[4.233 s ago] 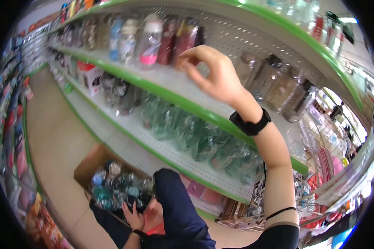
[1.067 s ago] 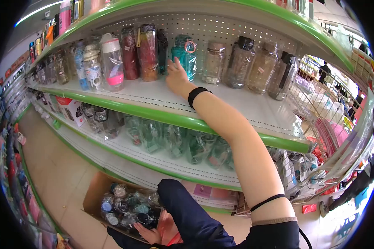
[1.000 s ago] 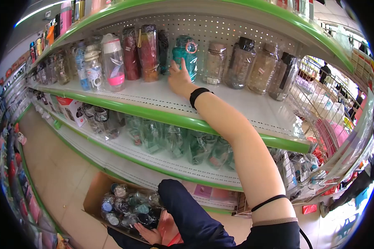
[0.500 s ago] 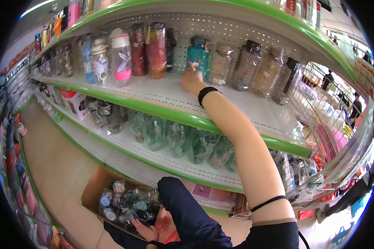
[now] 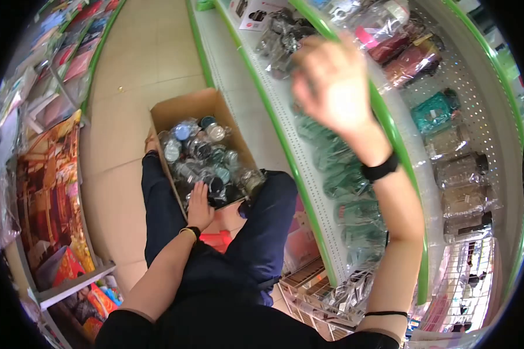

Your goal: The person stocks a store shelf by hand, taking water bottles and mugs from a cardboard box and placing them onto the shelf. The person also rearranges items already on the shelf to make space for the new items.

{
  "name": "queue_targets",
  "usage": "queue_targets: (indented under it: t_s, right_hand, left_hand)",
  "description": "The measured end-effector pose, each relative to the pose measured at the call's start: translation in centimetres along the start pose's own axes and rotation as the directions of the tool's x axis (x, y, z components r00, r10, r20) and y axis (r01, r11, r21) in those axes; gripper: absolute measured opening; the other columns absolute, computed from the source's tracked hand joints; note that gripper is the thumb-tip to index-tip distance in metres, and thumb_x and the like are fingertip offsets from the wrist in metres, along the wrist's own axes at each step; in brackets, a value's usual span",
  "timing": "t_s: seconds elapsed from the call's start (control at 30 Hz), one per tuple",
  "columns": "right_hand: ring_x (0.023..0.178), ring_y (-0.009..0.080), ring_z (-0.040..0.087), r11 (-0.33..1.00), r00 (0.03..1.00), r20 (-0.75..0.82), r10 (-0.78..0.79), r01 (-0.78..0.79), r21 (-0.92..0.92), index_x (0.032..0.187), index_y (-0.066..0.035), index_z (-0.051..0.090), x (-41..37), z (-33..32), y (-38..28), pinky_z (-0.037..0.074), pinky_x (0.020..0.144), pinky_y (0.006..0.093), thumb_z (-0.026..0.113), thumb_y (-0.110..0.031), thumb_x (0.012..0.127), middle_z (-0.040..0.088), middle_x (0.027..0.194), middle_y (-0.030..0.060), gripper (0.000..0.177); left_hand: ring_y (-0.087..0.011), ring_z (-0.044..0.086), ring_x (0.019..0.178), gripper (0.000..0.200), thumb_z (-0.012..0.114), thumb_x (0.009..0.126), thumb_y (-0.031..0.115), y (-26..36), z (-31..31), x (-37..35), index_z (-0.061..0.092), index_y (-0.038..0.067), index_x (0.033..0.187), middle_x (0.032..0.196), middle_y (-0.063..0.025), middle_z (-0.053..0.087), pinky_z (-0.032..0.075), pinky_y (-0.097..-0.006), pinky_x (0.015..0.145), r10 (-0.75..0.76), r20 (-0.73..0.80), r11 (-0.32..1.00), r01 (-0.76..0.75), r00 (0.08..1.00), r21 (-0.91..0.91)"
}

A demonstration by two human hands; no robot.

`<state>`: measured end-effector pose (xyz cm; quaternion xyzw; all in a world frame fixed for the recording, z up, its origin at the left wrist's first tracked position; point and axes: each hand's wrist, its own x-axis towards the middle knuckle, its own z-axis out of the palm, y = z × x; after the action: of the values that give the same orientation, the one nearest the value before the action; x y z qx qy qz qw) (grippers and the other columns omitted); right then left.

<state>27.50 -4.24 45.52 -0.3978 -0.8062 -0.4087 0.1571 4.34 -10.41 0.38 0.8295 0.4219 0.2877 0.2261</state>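
My left hand (image 5: 199,206) lies at the near edge of an open cardboard box (image 5: 183,106), fingers stretched out against the plastic-wrapped bottles inside. A blue-lidded bottle (image 5: 183,131) and a dark-capped bottle (image 5: 216,185) are among them. My right hand (image 5: 335,87) is raised in front of the shelf's green edge, blurred by motion, its fingers loosely bent and apart with nothing visible in them. Behind it, green-tinted wrapped bottles (image 5: 340,174) line the lower shelf. A teal bottle (image 5: 434,111) stands on the upper shelf beside clear brownish bottles (image 5: 463,168).
Tiled floor (image 5: 119,75) runs along the aisle left of the box. Another display rack (image 5: 55,192) with colourful packaged goods stands at the left. A white wire basket (image 5: 460,285) hangs at the lower right. A white printed carton (image 5: 253,13) sits farther along the lower shelf.
My right hand has drawn back from the teal bottle on the upper shelf. The view has turned down toward the box. My left hand stays at the box.
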Motion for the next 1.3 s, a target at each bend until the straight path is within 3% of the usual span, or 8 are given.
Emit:
queue_targets:
  t_s: [0.13,0.33,0.43,0.8,0.97,1.03,1.13,1.3]
  right_hand:
    - [0.110,0.0308,0.051,0.962,0.900,0.430,0.076,-0.179,0.204,0.112,-0.009,0.057,-6.8,9.9,-8.6,0.026,0.109,0.0533,0.068,-0.021,0.070,0.052,0.117,0.0156,0.045]
    - [0.131,0.0441,0.032,0.560,0.384,0.900,0.205,-0.801,0.214,0.146,-0.009,0.017,-16.1,18.3,-24.5,0.031,0.105,0.0562,0.081,-0.032,0.060,0.033,0.138,0.0285,0.110]
    - [0.118,0.0473,0.046,0.238,0.443,0.869,0.222,-0.889,0.392,0.143,-0.005,0.019,-20.2,20.4,-29.3,0.043,0.096,0.0463,0.078,-0.025,0.064,0.039,0.134,0.0311,0.101]
    - [0.102,0.0435,0.058,-0.009,0.296,0.786,0.542,-0.934,0.358,0.126,-0.006,0.039,-19.8,17.8,-26.4,0.047,0.085,0.0450,0.080,-0.034,0.067,0.061,0.106,0.0282,0.077]
    - [0.098,0.0196,0.062,-0.368,0.238,0.752,0.615,-0.757,0.540,0.125,0.001,0.043,-16.6,12.6,-18.8,0.048,0.087,0.0329,0.084,-0.020,0.065,0.064,0.105,0.0149,0.075]
    - [0.102,0.0215,0.060,-0.194,0.302,0.671,0.677,-0.806,0.559,0.125,0.001,0.044,-14.6,6.1,-15.5,0.047,0.090,0.0332,0.084,-0.019,0.064,0.062,0.109,0.0162,0.076]
    - [0.116,0.0292,0.053,0.411,0.593,0.292,0.750,-0.764,0.497,0.126,0.000,0.045,-13.3,-3.1,-12.4,0.044,0.096,0.0371,0.084,-0.019,0.062,0.054,0.125,0.0204,0.078]
    - [0.114,0.0353,0.046,0.678,0.656,-0.176,0.734,-0.692,0.248,0.129,-0.001,0.045,-13.6,-16.0,-10.1,0.041,0.093,0.0453,0.084,-0.021,0.060,0.046,0.120,0.0205,0.081]
  left_hand:
    - [-0.0407,0.021,0.138,0.074,0.055,0.070,0.004,0.0,0.3,-0.1,0.027,-0.006,0.138,0.146,-0.0255,0.025,0.020,-0.0486,0.114,-0.002,-0.009,1.000,0.002,1.000,0.005]
    - [-0.0348,0.024,0.139,0.074,0.055,0.069,0.006,0.4,0.0,0.0,0.031,-0.002,0.139,0.147,-0.0208,0.029,0.020,-0.0514,0.113,-0.010,-0.029,0.999,0.011,1.000,0.037]
    - [-0.0352,0.022,0.140,0.075,0.055,0.070,0.006,0.2,0.3,-0.2,0.030,-0.001,0.140,0.147,-0.0211,0.028,0.017,-0.0533,0.113,0.005,-0.018,0.999,-0.004,1.000,0.043]
    - [-0.0446,0.029,0.132,0.078,0.057,0.070,0.010,0.5,0.2,-0.1,0.028,-0.005,0.140,0.149,-0.0281,0.016,0.028,-0.0462,0.110,-0.161,-0.033,0.987,0.160,0.986,-0.025]
    - [-0.0412,0.048,0.115,0.042,0.060,0.068,0.014,-0.8,1.1,-0.3,0.061,-0.006,0.106,0.132,-0.0267,0.046,0.037,-0.0473,0.099,-0.014,0.009,0.998,0.014,1.000,0.054]
    - [-0.0391,0.048,0.117,0.032,0.060,0.069,0.015,-1.1,1.4,-0.5,0.065,-0.003,0.095,0.126,-0.0247,0.052,0.036,-0.0476,0.101,-0.044,0.048,0.999,0.043,0.998,0.028]
    - [-0.0385,0.047,0.119,0.031,0.059,0.071,0.014,-1.4,1.8,-0.8,0.064,-0.001,0.097,0.120,-0.0204,0.056,0.034,-0.0497,0.102,-0.101,0.095,0.995,0.100,0.990,0.019]
    - [-0.0423,0.047,0.114,0.024,0.054,0.072,0.009,-2.2,1.9,-0.6,0.062,-0.003,0.092,0.099,-0.0217,0.059,0.034,-0.0500,0.099,-0.006,0.069,1.000,0.007,0.998,-0.007]
